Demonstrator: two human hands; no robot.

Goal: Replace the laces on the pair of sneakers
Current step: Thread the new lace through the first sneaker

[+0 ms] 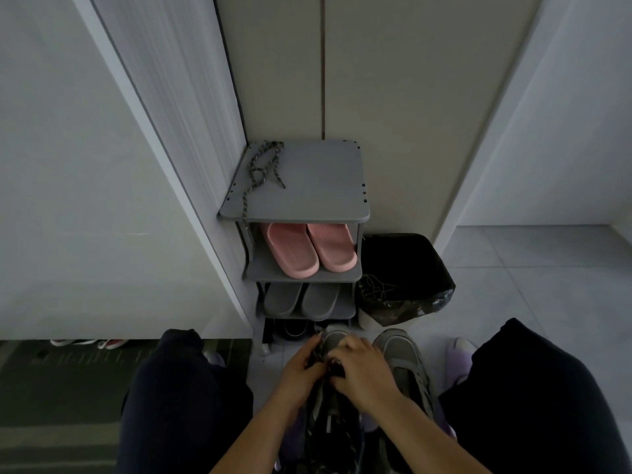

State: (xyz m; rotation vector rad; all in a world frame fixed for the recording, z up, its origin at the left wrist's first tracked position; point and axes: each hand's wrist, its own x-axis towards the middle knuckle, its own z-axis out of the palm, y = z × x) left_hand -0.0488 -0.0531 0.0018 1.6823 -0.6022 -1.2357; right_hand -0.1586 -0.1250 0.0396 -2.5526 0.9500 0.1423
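**Lace could slip or miss a hole in the dim light**

Both hands were low and near, between the knees, on one sneaker point(334, 336). The left hand point(301, 369) had a tight grip w/ bent fingers on a speckled lace point(320, 345) at the left side of the shoe. The right hand point(360, 367) had its fingers bent down over the middle of the shoe. Too dark to tell if its grip had the lace or not.

What could go wrong, I think:
- It was v. dim, so the lace tip could miss a hole or skip one.
- If the left grip went loose, the lace could slide back out.
- The shoe was not held down, so a hard pull could tip it.
- The spare lace point(263, 167) hung over the near left edge of the shoe rack point(307, 189). A bump could make it fall.

Count:
- Sneakers: 2. The other sneaker point(403, 357) sat just right of the first, no lace seen in it.
- Speckled laces: 2 (1 in hand, 1 far off on the rack top).
- Pink slippers point(309, 249): 2.
- Grey slippers point(301, 299): 2.
- Black bag point(410, 265): 1, w/ dark strings point(376, 290) in it. Can't count those.
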